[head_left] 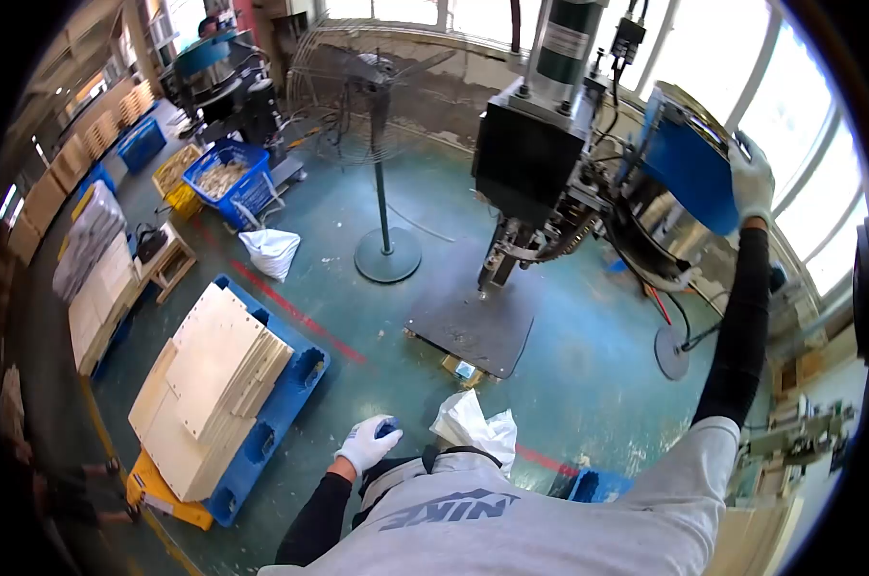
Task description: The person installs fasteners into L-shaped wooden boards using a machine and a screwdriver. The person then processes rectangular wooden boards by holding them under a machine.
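My right hand [752, 179], in a white glove, is raised at the end of a stretched arm. Its fingers hook over the rim of a large blue drum [686, 165] mounted on the machine, and the inside of the drum is hidden. Low in front of my body is my left hand [365, 444], gloved too, with the fingers curled in. Dark blue shows at its fingertips, and I cannot tell whether that is glove coating or a small object. The machine [530, 154] has a head pointing down over a dark square plate [473, 317].
Wooden boards [214, 365] are stacked on a blue pallet [290, 384] at left. A fan [381, 192] stands behind. A blue crate [231, 182] of small pieces and a white sack [269, 252] sit farther off. A white bag [477, 429] lies by my body.
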The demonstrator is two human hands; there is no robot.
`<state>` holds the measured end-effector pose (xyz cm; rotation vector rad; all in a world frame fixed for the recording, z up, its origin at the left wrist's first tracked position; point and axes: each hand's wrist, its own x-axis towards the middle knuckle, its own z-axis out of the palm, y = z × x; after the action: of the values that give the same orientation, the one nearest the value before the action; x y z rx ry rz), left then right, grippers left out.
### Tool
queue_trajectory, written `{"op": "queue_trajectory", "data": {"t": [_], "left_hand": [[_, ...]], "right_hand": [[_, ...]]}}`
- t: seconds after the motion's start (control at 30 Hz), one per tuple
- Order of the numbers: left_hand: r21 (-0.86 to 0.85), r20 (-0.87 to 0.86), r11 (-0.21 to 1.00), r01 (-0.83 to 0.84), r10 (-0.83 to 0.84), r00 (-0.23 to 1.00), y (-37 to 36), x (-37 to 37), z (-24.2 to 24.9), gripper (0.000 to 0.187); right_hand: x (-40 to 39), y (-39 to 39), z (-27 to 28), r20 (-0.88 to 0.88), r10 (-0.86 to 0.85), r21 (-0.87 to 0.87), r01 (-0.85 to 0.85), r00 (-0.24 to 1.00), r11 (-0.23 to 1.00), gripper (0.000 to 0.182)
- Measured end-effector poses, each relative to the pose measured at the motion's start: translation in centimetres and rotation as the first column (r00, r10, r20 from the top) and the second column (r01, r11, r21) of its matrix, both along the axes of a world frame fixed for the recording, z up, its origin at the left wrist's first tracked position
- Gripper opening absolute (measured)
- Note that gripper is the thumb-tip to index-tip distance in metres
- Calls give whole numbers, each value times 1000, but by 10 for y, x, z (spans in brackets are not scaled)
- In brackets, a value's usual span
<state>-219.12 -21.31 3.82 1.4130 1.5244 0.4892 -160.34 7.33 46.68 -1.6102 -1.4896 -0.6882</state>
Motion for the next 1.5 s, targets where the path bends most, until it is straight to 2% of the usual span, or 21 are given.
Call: {"op": "queue_trajectory", "data": {"t": [0.03,0.07,0.1,0.13,0.2,0.23,0.27,0.37,0.43,0.47,0.53,0.57,0.7,0.83,0.97,1.07,1.1,1.13,1.23,1.33,1.5], "left_hand": [[30,-32,999,-12,13,999,7,1,-7,38],[49,-60,999,-24,27,998,11,-1,-21,38],[68,-83,997,-38,44,996,14,-1,-32,39],[-2,-64,996,-84,83,994,14,-3,-35,39],[-63,-108,991,-117,109,988,18,-13,-61,40],[-103,-150,987,-123,107,983,28,-21,-57,41],[-176,-64,967,-183,174,983,29,-31,-83,40],[-287,-183,938,-197,148,972,58,-59,-89,40],[-308,-185,922,-233,182,966,84,-87,-106,37],[-286,-203,926,-245,192,960,100,-98,-113,36],[-318,-206,915,-247,188,960,146,-126,-115,37],[-377,-187,895,-238,178,966,170,-136,-112,41],[-300,-181,951,-74,20,983,273,-183,-94,42],[-113,-161,993,-46,28,987,366,-221,-86,45],[-127,-74,976,-179,171,982,430,-255,-65,43],[-151,-187,935,-321,292,938,443,-274,-54,42],[-112,-221,918,-381,351,910,441,-281,-98,38],[-190,-244,895,-403,355,903,441,-294,-78,43],[-269,-322,738,-618,536,780,423,-310,-92,38],[-258,-392,525,-811,710,585,402,-288,-101,41],[-419,-411,408,-811,711,570,397,-271,-105,42]], "right_hand": [[24,19,-3,128,-190,-133,206,974,969,45],[31,23,-8,169,-180,-155,207,969,966,48],[44,30,-30,312,-201,52,194,929,980,47],[24,14,-41,159,-25,151,1,987,989,50],[-51,-22,-92,-241,26,418,80,970,905,51],[-83,-29,-128,-275,318,630,-80,907,773,46],[-124,-41,-157,-147,387,648,-206,910,733,36],[-178,-64,-301,-306,456,226,-401,836,888,29],[-216,-65,-388,-416,450,-234,-571,790,787,27],[-255,-55,-398,-209,521,-306,-562,827,769,30],[-321,-18,-425,-699,445,-291,-790,560,540,33],[-349,2,-431,-746,380,-312,-792,546,525,29],[-436,96,-468,-876,151,-338,-806,458,485,30],[-498,196,-474,-875,133,-358,-806,466,471,30],[-528,297,-513,-939,5,-307,-842,345,444,33],[-551,372,-512,-954,-160,-297,-884,255,362,37],[-543,420,-556,-962,-143,-265,-922,233,283,42],[-543,463,-598,-971,-157,-218,-935,180,281,46],[-560,553,-628,-909,-152,-415,-875,388,250,64],[-574,621,-672,-915,-175,-402,-865,364,300,66],[-674,682,-669,-914,-84,-406,-887,398,220,65]]}}
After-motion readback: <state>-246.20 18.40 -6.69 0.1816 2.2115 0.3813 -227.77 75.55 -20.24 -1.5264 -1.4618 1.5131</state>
